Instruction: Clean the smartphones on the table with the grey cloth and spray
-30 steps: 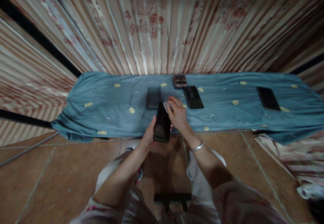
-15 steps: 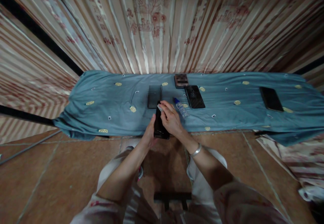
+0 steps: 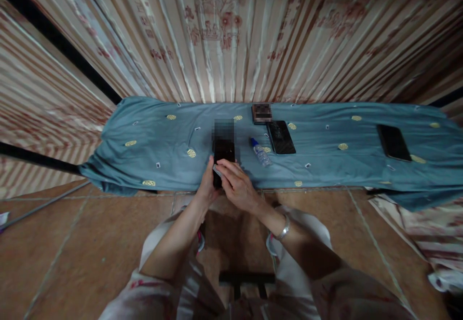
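Note:
My left hand point(image 3: 207, 183) is closed around the lower left edge of a black phone point(image 3: 224, 151), near the front edge of the cloth-covered bench. Over the phone's lower part lies my right hand point(image 3: 239, 186), fingers bent and pressing a small pale cloth point(image 3: 218, 169) to its surface. Part of this cloth is hidden under the fingers. Just beyond the phone is a dark flat object, its upper part blurred out point(image 3: 224, 128). To the right of my hands a clear bottle with a blue cap point(image 3: 261, 153) lies on its side.
A second black phone point(image 3: 281, 137) lies right of the bottle, with a small dark, blurred box point(image 3: 262, 114) behind it. Another dark phone point(image 3: 393, 142) lies far right. A teal patterned cloth point(image 3: 170, 141) covers the bench, and striped curtains point(image 3: 217, 45) hang behind.
The phone has turned more upright in view and its top now extends farther toward the back. My right hand and the small cloth have moved down toward the phone's lower part.

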Tool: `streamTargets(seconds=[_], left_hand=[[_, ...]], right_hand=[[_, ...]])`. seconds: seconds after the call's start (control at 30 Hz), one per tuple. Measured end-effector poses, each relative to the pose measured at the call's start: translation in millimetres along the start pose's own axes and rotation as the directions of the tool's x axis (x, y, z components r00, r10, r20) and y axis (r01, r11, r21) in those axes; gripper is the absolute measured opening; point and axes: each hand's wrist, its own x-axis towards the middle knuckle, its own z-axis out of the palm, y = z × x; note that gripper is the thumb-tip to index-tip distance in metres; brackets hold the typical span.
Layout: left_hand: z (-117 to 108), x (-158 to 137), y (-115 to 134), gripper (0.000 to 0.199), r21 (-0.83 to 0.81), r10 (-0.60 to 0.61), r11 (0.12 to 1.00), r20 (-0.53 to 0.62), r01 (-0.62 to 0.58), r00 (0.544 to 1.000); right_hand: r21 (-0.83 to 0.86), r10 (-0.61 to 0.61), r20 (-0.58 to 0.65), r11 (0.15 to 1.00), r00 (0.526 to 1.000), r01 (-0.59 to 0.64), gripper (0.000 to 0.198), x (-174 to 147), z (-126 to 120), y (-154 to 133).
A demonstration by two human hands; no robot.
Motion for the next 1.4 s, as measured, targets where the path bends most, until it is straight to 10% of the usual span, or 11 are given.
streamTargets(seconds=[0.57, 1.1, 1.4], left_hand=[[2.9, 5.9, 22.6, 0.074, -0.216, 0.038, 0.976, 0.008, -0.036, 0.999], [11.2, -3.4, 12.4, 0.043, -0.167, -0.026, 0.986, -0.096, 0.010, 0.995], [7.6, -3.8, 1.2, 0.056, -0.098, -0.022, 0.995, -0.130, 0.009, 0.991]], right_hand=[[-0.068, -0.061, 0.021, 0.996, 0.998, 0.062, 0.038, -9.4, -1.0, 4.4], [-0.168, 0.054, -0.022, 0.984, 0.998, -0.057, 0.035, -1.1, -11.9, 36.0], [-0.163, -0.075, 0.073, 0.983, 0.995, 0.086, 0.038, -8.4, -3.0, 14.9]])
